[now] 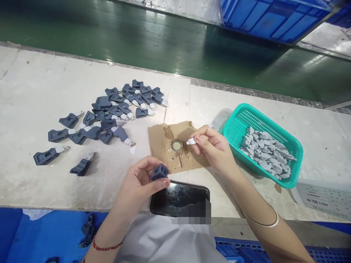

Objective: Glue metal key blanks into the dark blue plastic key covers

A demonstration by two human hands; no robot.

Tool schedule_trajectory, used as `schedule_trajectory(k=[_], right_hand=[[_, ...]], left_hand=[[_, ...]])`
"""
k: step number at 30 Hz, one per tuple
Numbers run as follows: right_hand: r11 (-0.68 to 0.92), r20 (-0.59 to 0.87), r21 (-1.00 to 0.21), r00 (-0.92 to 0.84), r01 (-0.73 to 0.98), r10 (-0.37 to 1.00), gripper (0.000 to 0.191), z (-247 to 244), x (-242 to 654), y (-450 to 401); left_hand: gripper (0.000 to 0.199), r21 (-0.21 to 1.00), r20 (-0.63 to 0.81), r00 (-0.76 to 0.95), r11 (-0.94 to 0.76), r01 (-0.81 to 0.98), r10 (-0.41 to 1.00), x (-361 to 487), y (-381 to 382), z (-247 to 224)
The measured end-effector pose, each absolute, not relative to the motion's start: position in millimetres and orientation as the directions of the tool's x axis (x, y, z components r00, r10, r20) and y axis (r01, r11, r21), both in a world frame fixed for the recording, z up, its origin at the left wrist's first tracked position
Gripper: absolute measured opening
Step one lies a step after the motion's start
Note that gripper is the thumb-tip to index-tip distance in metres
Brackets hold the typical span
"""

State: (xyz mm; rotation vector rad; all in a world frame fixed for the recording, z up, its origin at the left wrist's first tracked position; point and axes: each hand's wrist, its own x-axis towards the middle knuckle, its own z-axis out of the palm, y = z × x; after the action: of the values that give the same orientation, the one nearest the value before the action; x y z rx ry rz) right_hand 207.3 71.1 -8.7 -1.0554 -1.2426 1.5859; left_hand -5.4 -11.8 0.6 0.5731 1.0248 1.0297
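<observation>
My left hand (142, 179) grips a dark blue plastic housing (159, 172) between thumb and fingers, above the near edge of a brown cardboard piece (159, 146). Pinched in my right hand (212, 148) is a small light-coloured plastic piece (191, 141), its tip pointing left over the cardboard. Just beside that tip lies a small round cap (177, 145) with a ridged rim, wet splashes around it. To the right, a green basket (238, 116) holds many small grey plastic pieces (264, 149). Several blue housings with pale tips and metal ends (102, 115) lie spread on the left.
A black phone (178, 201) lies at the table's near edge. A white box with printing (323, 197) is at the right. Beyond the table (33, 91) runs a green conveyor belt (123, 40), with a blue crate (268, 20) behind. Blue bins (35, 233) stand below the near edge.
</observation>
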Motion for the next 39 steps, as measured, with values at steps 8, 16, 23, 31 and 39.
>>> schedule_trajectory(k=[8,16,23,31,39], right_hand=[[-0.210,-0.119,-0.946,-0.337,-0.248,0.934,0.021,-13.6,208.6,71.3],[-0.190,-0.078,-0.937,-0.355,-0.294,0.932,0.019,-6.8,204.6,63.9],[-0.249,-0.062,-0.891,-0.442,-0.380,0.895,0.017,-6.8,191.6,42.3],[-0.137,0.006,-0.946,-0.437,-0.295,0.900,0.008,-1.8,195.3,35.6],[-0.022,0.071,-0.984,-0.503,-0.177,0.861,0.007,5.1,194.2,35.8]], left_hand=[[0.020,0.808,-0.368,0.030,0.335,-0.485,0.929,-2.4,-11.3,-1.6],[0.028,0.979,-0.079,-0.040,0.070,-0.190,0.996,2.7,-12.2,-12.7],[0.007,0.913,-0.182,0.071,0.195,-0.359,0.981,5.4,-11.2,-13.8],[0.016,0.946,-0.227,0.195,0.263,-0.188,0.954,-2.2,-14.5,-9.5],[0.026,0.970,-0.200,0.355,0.236,-0.062,0.913,-2.3,-18.0,-8.8]])
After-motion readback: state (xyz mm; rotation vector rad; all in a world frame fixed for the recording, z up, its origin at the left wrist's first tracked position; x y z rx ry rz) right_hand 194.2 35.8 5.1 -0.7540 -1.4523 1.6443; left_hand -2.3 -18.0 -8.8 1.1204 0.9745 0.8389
